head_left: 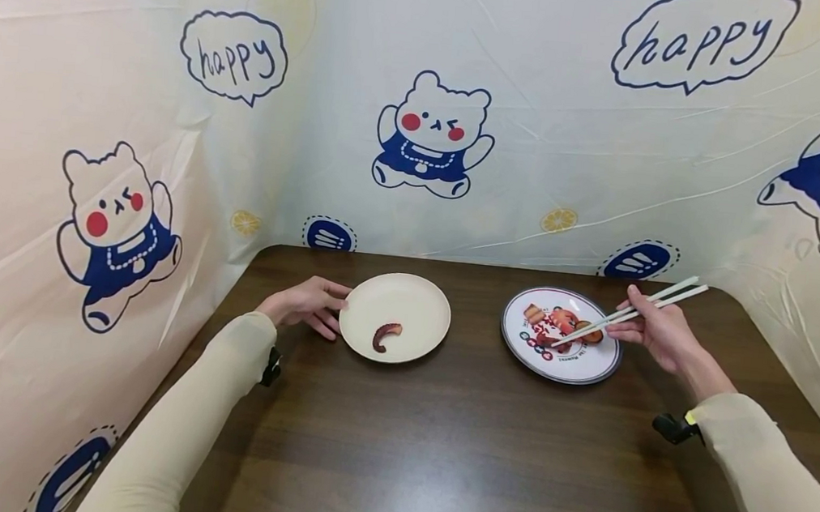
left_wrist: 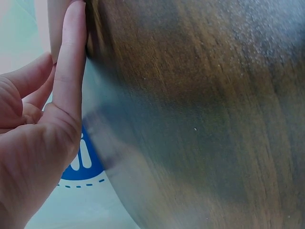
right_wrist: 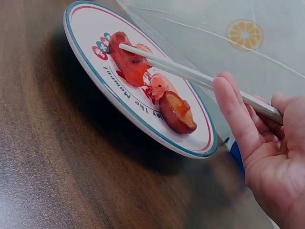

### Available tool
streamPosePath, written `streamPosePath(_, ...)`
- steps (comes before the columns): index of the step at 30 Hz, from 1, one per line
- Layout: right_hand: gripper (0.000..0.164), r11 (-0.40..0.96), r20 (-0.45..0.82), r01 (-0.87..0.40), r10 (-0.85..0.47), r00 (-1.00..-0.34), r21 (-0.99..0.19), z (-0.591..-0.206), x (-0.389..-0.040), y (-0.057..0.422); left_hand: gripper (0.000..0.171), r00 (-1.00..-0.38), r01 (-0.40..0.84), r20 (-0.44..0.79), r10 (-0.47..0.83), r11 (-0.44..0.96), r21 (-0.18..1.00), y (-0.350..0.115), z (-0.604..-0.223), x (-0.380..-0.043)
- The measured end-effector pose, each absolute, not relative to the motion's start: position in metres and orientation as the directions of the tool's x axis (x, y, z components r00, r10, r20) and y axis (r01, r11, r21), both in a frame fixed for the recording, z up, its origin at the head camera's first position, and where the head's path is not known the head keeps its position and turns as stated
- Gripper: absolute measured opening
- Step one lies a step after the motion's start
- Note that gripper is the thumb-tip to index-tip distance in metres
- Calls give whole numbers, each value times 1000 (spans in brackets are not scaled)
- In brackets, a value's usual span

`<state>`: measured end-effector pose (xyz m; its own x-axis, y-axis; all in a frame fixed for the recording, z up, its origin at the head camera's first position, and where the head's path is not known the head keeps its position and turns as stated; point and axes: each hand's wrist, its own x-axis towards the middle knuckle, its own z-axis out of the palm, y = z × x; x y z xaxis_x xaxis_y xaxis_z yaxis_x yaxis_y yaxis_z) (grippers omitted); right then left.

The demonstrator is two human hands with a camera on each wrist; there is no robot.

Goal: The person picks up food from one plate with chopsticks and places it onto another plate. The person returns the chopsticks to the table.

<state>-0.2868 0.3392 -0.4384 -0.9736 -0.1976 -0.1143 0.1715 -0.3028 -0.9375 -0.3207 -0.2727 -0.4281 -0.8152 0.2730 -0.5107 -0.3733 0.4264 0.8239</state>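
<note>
At the left rim of a plain cream plate (head_left: 410, 297), my left hand (head_left: 306, 304) pinches the edge between thumb and fingers. On that plate lies a curled, dark red piece like an octopus tentacle (head_left: 381, 337). My right hand (head_left: 661, 335) holds a pair of pale chopsticks (head_left: 685, 295) over the right side of a white printed plate (head_left: 571, 370). Their tips touch a glossy red food piece (right_wrist: 127, 62); whether they clamp it I cannot tell. Beside it sit a brown mushroom-like piece (right_wrist: 177, 113), a pink shrimp-like piece (right_wrist: 161, 86) and a layered block (head_left: 533, 313).
Both plates stand near the back of a dark wooden table (head_left: 437, 445), with a gap between them. A pale curtain (head_left: 537, 137) with bear prints hangs behind and along the sides. Black wrist cameras (head_left: 675, 428) sit at both cuffs.
</note>
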Motion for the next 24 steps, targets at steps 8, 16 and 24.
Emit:
streamPosePath(8, 37, -326, -135, 199, -211, -968, -924, -440, -287, 341, 54, -818, -371, -510, 266, 433, 822, -273, -427, -321)
streamPosePath(16, 39, -354, -138, 220, -243, -960, -909, -439, -288, 338, 54, -818, -374, -511, 263, 432, 821, -273, -428, -320)
streamPosePath(24, 40, -380, -147, 242, -264, -953, -893, -437, -290, 340, 54, -818, -374, -512, 261, 434, 819, -272, -426, -317)
